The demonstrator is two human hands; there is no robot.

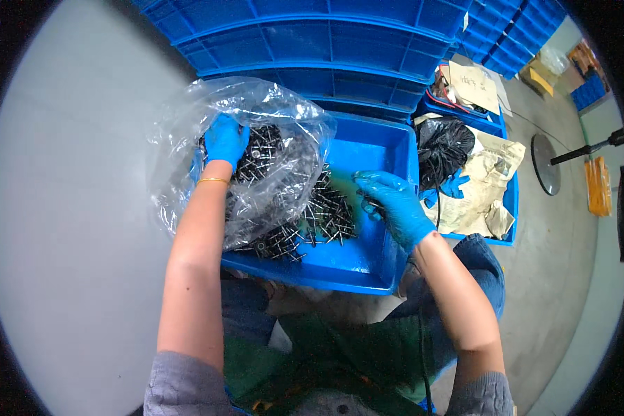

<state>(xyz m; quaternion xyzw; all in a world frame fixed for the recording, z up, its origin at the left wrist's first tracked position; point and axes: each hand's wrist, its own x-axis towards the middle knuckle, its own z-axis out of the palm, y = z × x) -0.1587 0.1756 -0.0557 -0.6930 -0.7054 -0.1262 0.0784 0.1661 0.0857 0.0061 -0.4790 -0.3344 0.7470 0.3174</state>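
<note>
At nine o'clock, the left hand [224, 141], gloved in blue, is reaching inside the crinkly clear plastic bag [187, 139], its fingers closing on a clump of small dark metal pins [260, 149]. Toward the centre, a pile of the same pins [326, 211] is already lying in the smooth blue plastic bin [367, 149]; many are still sitting in the bag, so emptying looks partway done. At three o'clock, the right hand [395, 204] is curling over the pile; whether it is pinching anything I cannot tell.

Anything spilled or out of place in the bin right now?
Some small metal parts lie loose on the blue bin floor, outside the clear plastic bag. The left hand is inside the bag; the right hand touches the loose pile. Nothing looks damaged.
</note>
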